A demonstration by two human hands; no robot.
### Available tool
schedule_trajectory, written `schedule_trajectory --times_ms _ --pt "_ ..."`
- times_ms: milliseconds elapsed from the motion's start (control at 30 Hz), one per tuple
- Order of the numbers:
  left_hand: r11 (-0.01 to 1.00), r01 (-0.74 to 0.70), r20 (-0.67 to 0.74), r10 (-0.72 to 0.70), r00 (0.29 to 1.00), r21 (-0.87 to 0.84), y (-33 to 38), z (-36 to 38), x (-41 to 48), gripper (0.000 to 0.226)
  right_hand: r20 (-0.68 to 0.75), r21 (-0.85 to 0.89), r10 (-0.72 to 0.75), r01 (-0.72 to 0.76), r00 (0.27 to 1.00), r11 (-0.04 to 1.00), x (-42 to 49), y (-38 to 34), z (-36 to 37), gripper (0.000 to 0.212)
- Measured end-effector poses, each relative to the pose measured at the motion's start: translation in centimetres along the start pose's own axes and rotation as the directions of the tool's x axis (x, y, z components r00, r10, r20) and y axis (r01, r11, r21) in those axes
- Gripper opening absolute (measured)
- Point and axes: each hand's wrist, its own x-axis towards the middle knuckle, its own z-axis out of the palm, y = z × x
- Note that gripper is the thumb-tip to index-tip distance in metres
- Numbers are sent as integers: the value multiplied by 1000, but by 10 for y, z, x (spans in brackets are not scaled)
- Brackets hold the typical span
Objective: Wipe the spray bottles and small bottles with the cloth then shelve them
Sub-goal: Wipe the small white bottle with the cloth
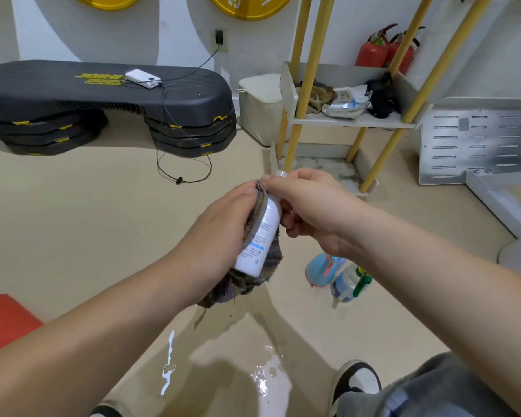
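Small bottle [260, 236] near-upright, cap topmost.

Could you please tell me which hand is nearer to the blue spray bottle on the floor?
Right: the right hand sits just above the blue spray bottle; the left hand is farther left, beyond the white bottle.

Smooth glossy plastic bottle [259, 239], rough frayed cloth [247, 281], glossy wet floor [103, 236], matt ribbed step platform [73, 88]

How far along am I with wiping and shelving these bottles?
Done: no bottle shows on the shelf yet. In hand: left hand holds the cloth against the white bottle, right hand grips its top. Left: blue spray bottle and clear spray bottle, both on the floor.
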Motion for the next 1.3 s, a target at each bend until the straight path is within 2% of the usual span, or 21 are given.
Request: schedule_trajectory --times_ms 200,267,367,433,533,600,700,733,833,900,967,1000,1067,1167,1233,1300 --pt "956 102 82 -83 993 -276 -10 -8 7 29 57 25 -43 42 997 999 -1 1 -6 21" --pt "960 112 117 -84 990 -257 -13 -6 8 31 24 55 -82 81 996 995 -1 1 -6 23" --pt "983 101 88 -89 992 -152 -18 -4 11 31 -25 33 -110 111 994 993 -1 1 -4 30" --pt "978 122 75 -111 991 -171 -18 -6 12 35 -16 24 -101 101 995 995 -1 1 -4 34" --pt "909 251 126 -220 967 -332 -15 -11 12 44 92 88 -34 26 995 996 0 -4 -11 35" --pt "823 366 218 -299 929 -434 -14 -16 12 47 197 105 -3 -18 980 994 0 -6 -16 26" --pt "744 471 354 -329 875 -473 -15 -24 12 39 293 69 11 -33 956 997 -2 -6 -19 6" --pt "736 484 378 -327 866 -473 -16 -25 12 37 309 54 10 -28 951 998 -2 -6 -19 8" --pt "775 447 349 -310 884 -446 -16 -24 14 44 274 38 -17 7 962 999 -2 -4 -19 10" --pt "865 342 209 -281 937 -367 -14 -18 14 46 202 45 -27 18 979 999 -1 -4 -19 11" --pt "977 176 25 -174 984 -118 -12 -12 12 38 132 49 -29 22 991 999 1 -2 -16 20" --pt "995 99 -50 -99 994 7 -13 -10 11 33 100 43 -27 23 995 999 2 -1 -14 24" --pt "996 10 -100 -2 995 88 -14 -8 9 26 52 15 -28 27 998 1000 3 1 -9 32" --pt "995 100 -40 -101 994 -27 -16 -10 12 34 53 2 -20 20 998 1000 3 2 -6 37" --pt "936 261 138 -234 962 -234 -19 -16 16 45 144 42 11 -17 990 999 2 1 -8 33" --pt "839 391 301 -288 909 -379 -19 -25 18 45 278 61 37 -57 960 997 1 -1 -12 22"
